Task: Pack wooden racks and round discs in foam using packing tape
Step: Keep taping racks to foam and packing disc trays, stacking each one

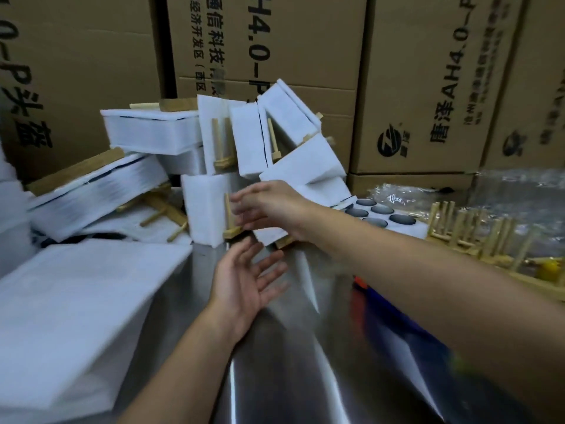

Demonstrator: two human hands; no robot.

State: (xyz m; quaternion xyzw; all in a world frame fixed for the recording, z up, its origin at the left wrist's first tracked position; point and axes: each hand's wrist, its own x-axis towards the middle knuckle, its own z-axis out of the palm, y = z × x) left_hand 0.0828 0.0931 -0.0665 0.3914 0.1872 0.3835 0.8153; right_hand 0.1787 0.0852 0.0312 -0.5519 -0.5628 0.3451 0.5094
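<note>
1. Right hand (269, 206), fingers spread and blurred, at foam-wrapped rack (204, 209), frame centre; contact unclear.
2. Left hand (247, 280) palm-up, fingers spread, just below, over steel table (290, 362).
3. Wrapped pile (153, 133) upper centre against cartons (305, 41); disc tray (382, 215) and bare racks (474, 234) at right.

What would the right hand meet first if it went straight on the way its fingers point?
Probably the wooden rack edge sticking out of the upright foam pack just left of the right hand. The hand is blurred, so I cannot tell whether it touches the rack.

"AH4.0-P" printed sideways on cardboard boxes (428, 71), beside Chinese characters
</note>
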